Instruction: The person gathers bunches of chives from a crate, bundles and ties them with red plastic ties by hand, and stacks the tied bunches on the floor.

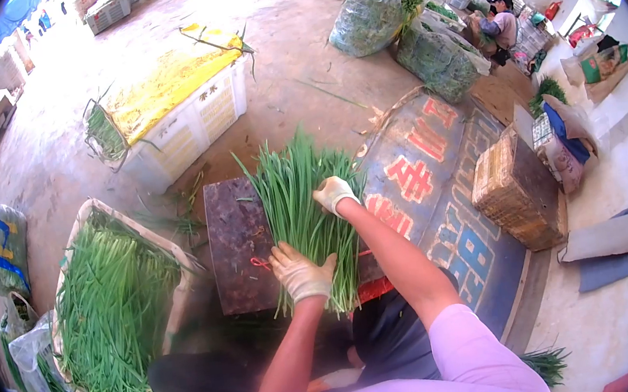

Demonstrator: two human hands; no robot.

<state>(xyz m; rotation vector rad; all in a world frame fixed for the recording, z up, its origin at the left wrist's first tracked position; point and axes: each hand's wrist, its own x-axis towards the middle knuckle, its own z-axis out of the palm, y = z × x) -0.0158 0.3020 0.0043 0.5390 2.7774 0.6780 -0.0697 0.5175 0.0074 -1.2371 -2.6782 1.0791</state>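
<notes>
"What do you have of the greens from your end?"

"Through the head camera I see one long green bundle [303,205] lying across the dark stand [237,241]. Its leaf tips reach past the stand's far edge, and its stalk ends poke over the near edge."

"And the hands?"

"Both are in pale gloves. I see the left hand [302,273] laid over the lower left side of the bundle on the stand, fingers nearly straight, thumb spread well away, closed around nothing. The right hand [335,196] touches the bundle's right side, fingers partly curled; I can't tell whether it grips any leaves."

"Anything around the stand?"

"On it I make out a red tie [259,263], just beside the left hand. To the stand's left I get a basket [183,263] full of loose greens [118,322]; beyond the stand, a white crate [196,132] under a yellow cover [164,89]. To the stand's right is a lettered sheet [444,172], and past that I see a taped box [501,189]"
</notes>
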